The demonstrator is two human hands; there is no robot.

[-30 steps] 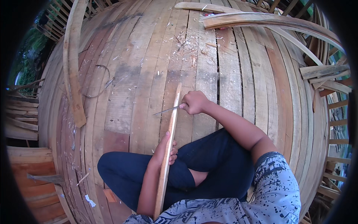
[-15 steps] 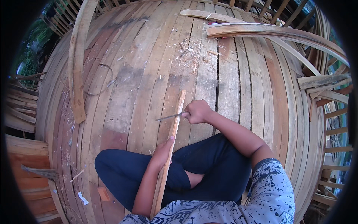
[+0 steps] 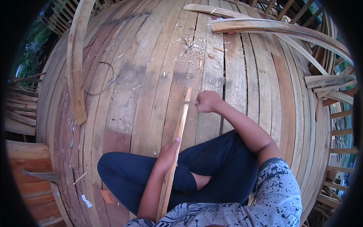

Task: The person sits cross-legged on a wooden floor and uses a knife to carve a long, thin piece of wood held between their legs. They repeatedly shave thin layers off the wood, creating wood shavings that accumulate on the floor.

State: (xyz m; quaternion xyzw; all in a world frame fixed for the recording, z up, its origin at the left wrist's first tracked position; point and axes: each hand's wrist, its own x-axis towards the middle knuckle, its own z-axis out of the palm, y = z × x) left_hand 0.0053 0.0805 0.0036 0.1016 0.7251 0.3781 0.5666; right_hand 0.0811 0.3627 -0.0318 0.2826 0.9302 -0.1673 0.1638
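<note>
A long, narrow strip of wood (image 3: 183, 123) slants up and away from my lap, its near end against my body. My left hand (image 3: 168, 156) is closed around the middle of the strip, the thumb lying along its edge. Close to the strip's far end, on its right side, my right hand (image 3: 209, 101) is clenched in a fist on a thin-bladed knife (image 3: 191, 102). The knife points left and meets the strip. Its blade is blurred and foreshortened, and the fingers hide most of the handle.
Wood shavings (image 3: 196, 47) litter the plank floor (image 3: 151, 94) ahead. A long board (image 3: 77, 68) lies at left, near a thin loop of cord (image 3: 109, 81). Curved beams (image 3: 272, 27) lie at the far right. A bundle of bristles (image 3: 41, 175) and a white scrap (image 3: 86, 201) are at lower left.
My right hand has moved a little up and to the right with the knife; less blade now shows left of the strip. The strip and my left hand have shifted slightly right.
</note>
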